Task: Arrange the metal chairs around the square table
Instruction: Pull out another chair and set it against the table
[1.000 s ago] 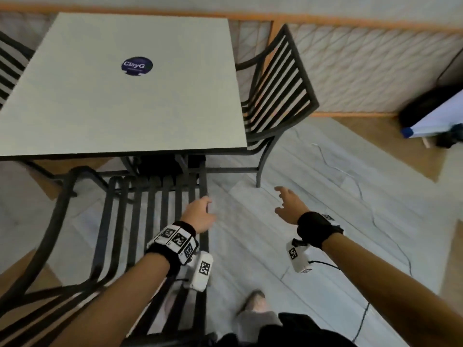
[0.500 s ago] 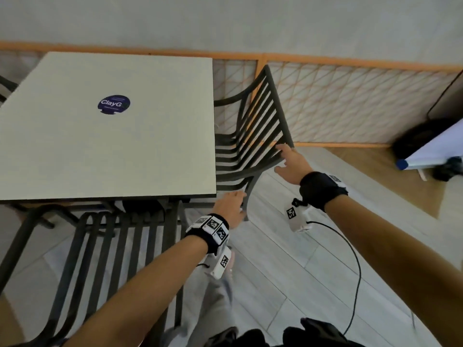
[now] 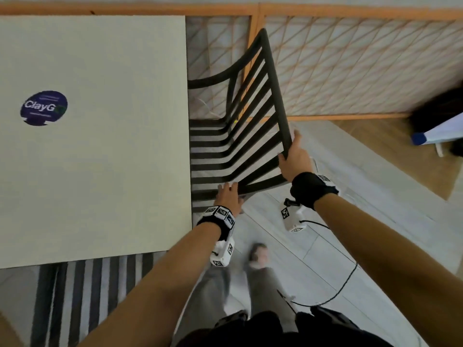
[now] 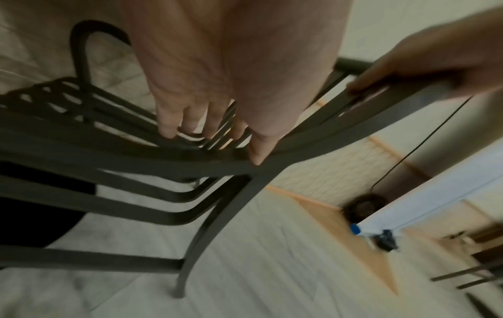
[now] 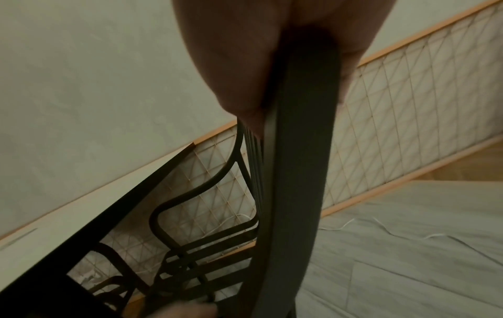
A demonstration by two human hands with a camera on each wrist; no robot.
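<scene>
A cream square table [image 3: 105,151] with a round blue sticker fills the left of the head view. A dark slatted metal chair [image 3: 273,78] stands at its right side, seat towards the table. My right hand [image 3: 295,159] grips the near end of the chair's top back rail [image 5: 296,172]. My left hand [image 3: 229,194] holds the chair's near side rail [image 4: 136,155], fingers curled over the slats and thumb pressed on the rail. A second slatted chair [image 3: 75,296] sits at the table's near edge, partly hidden under the top.
A wooden lattice fence [image 3: 350,66] runs close behind the table and chair. A black bag [image 3: 436,106] and a white sheet with a blue end [image 3: 426,136] lie at the right. My feet [image 3: 258,256] and a black cable [image 3: 345,279] are on the grey floor.
My left hand let go of the near chair and moved to the right-hand chair's side rail. My right hand reached forward and took hold of that chair's top rail.
</scene>
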